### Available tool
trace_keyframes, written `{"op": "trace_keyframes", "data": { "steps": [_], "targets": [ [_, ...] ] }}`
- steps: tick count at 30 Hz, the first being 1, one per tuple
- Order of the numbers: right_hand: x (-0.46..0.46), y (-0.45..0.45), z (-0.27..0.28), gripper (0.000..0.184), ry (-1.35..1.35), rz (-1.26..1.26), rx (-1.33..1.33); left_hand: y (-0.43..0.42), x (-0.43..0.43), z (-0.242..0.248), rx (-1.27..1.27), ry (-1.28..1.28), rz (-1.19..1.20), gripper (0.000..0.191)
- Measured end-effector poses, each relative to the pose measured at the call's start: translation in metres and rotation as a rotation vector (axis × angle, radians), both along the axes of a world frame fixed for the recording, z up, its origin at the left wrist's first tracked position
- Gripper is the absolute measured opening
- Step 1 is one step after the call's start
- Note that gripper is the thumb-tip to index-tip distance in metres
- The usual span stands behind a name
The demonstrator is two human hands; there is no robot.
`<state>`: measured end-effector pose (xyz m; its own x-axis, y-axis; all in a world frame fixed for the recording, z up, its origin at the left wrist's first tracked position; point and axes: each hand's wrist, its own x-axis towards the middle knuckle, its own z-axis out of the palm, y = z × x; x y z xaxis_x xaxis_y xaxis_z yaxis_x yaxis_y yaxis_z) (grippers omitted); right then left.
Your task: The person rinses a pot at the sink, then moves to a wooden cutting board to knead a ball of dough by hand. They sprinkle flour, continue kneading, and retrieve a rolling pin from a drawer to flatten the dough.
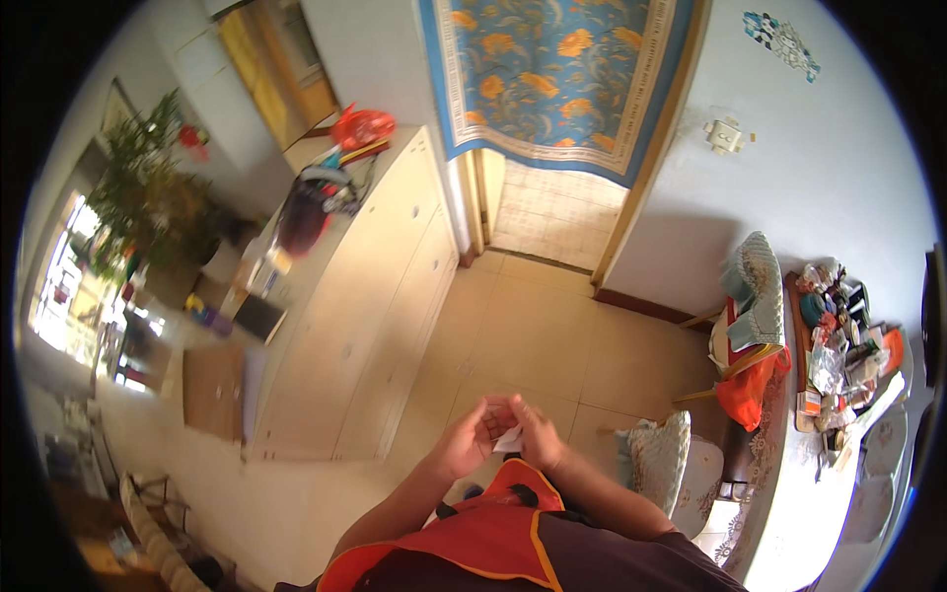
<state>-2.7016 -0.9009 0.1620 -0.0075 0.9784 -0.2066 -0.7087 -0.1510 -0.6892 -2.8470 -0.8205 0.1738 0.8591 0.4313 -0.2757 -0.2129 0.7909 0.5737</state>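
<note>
Both hands are raised together in front of my body, at the lower middle of the head view. My left hand (464, 442) is cupped with its palm turned inward and its fingers curled toward the other hand. A small, crumpled white piece of tissue or paper (509, 439) shows between the palms, against the inner side of my right hand (541, 438), which grips it. The fingertips of the two hands come close or touch. Below them is the red apron (481, 529) with yellow edging that I wear over dark clothing.
A long pale cabinet (362, 296) on the left carries a black-and-red bag (305, 211) and a red plastic bag (364, 127). Ahead, a blue floral curtain (547, 81) hangs in a doorway. Cushioned chairs (655, 459) stand beside a cluttered table (803, 510) on the right.
</note>
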Motion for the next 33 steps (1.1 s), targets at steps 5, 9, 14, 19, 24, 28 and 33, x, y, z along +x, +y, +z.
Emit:
{"op": "trace_keyframes", "data": {
  "steps": [5, 9, 14, 19, 24, 28, 33],
  "targets": [
    [0.082, 0.092, -0.023, 0.05, -0.504, -0.282, -0.162, 0.104, 0.099, -0.023, -0.031, 0.147, -0.262, 0.049],
    [0.186, 0.171, -0.026, 0.05, -0.94, -0.233, -0.33, 0.19, 0.194, -0.004, 0.152, 0.276, -0.467, 0.052],
    [0.313, 0.249, -0.023, 0.047, -1.134, -0.598, -0.214, 0.304, 0.334, 0.023, 0.568, 0.264, -0.589, 0.046],
    [0.434, 0.302, -0.044, 0.047, -1.025, -0.58, -0.507, 0.442, 0.483, 0.048, 0.866, 0.286, -0.397, 0.04],
    [0.524, 0.425, -0.077, 0.052, -1.076, -0.513, -0.606, 0.566, 0.655, 0.062, 1.409, -0.025, -0.363, 0.051],
    [0.604, 0.533, -0.061, 0.042, -1.078, -0.514, -0.502, 0.707, 0.788, 0.083, 1.808, 0.035, -0.263, 0.073],
    [0.715, 0.628, -0.019, 0.052, -0.732, -0.535, -0.422, 0.965, 0.9, 0.195, 2.322, 0.56, 0.612, 0.06]
  ]
}}
